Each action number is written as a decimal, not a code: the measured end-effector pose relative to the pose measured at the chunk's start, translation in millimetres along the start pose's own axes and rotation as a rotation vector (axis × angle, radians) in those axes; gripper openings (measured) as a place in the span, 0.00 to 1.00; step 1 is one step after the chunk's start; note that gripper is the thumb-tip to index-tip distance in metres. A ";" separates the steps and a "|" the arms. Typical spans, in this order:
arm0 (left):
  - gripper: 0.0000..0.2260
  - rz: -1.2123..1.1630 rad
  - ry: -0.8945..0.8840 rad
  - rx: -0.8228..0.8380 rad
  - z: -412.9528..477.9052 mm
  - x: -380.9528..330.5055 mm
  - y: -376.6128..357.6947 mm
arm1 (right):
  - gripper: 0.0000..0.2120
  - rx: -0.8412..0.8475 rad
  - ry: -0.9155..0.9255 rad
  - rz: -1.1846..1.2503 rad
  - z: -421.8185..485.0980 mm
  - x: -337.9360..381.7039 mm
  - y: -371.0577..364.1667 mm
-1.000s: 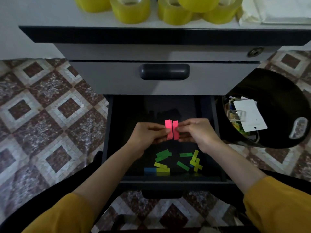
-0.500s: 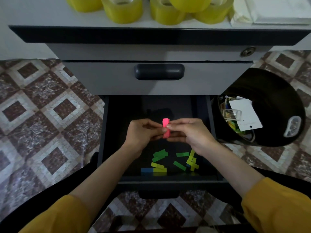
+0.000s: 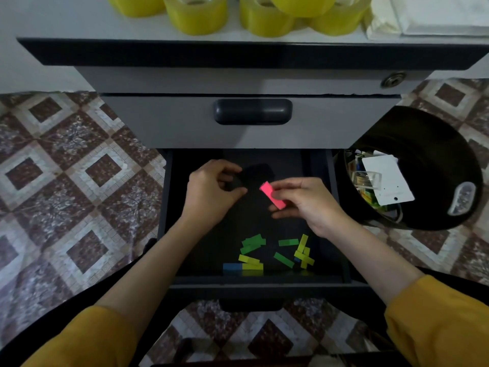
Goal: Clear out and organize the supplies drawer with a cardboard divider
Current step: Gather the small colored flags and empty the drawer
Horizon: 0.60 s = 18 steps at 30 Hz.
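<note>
The bottom drawer (image 3: 341, 234) of a grey cabinet is pulled out, dark inside. My right hand (image 3: 307, 202) holds a pink stack of sticky flags (image 3: 272, 195) above the drawer's middle. My left hand (image 3: 211, 194) hovers to its left, fingers curled and apart, holding nothing. Several green sticky flags (image 3: 252, 243), yellow sticky flags (image 3: 303, 251) and a blue sticky flag (image 3: 232, 266) lie scattered near the drawer's front wall.
A black round bin (image 3: 436, 165) holding packaging and supplies stands right of the drawer on the patterned tile floor. The shut drawer above has a dark handle (image 3: 252, 111). Yellow tape rolls (image 3: 197, 13) and white paper sit on the cabinet top.
Both hands held pink flags pressed together; now my left hand has let go and moved left, while my right hand keeps the pink stack, tilted.
</note>
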<state>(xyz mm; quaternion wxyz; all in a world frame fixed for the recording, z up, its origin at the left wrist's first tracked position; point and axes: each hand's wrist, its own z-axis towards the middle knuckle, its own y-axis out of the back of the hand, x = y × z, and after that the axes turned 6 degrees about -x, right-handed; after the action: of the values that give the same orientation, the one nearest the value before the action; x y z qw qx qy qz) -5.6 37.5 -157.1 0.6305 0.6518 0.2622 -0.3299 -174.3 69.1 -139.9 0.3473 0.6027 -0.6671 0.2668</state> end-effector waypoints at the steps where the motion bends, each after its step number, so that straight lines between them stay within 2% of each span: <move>1: 0.20 0.021 -0.108 0.045 0.7 0.6 1.9 | 0.09 0.005 0.017 -0.027 0.5 0.6 0.7; 4: 0.28 0.077 -0.330 0.215 -2.5 1.5 -1.7 | 0.14 0.009 0.042 -0.069 0.8 0.1 -0.9; 6: 0.26 0.128 -0.427 0.248 -3.5 4.3 -5.8 | 0.14 0.015 0.041 -0.058 0.8 -1.0 -2.3; 10: 0.14 0.257 -0.535 0.146 -1.9 7.1 -4.8 | 0.14 0.034 0.027 -0.005 0.5 -1.5 -3.3; 13: 0.12 0.320 -0.601 0.081 -1.1 6.9 -3.2 | 0.13 0.061 0.033 -0.011 -1.0 -2.2 -4.3; 15: 0.10 0.324 -0.618 0.067 -0.2 6.4 -2.2 | 0.13 0.066 0.114 -0.137 -1.1 -3.2 -3.9; 18: 0.08 0.332 -0.597 0.075 0.4 4.3 -1.3 | 0.12 0.029 0.400 -0.606 -1.4 -5.4 -3.4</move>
<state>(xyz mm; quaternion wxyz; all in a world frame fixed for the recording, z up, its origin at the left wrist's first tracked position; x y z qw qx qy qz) -3.8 36.8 -161.2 0.7000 0.5830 -0.0560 -0.4086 -170.5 73.0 -143.5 0.5255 0.7138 -0.3733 0.2738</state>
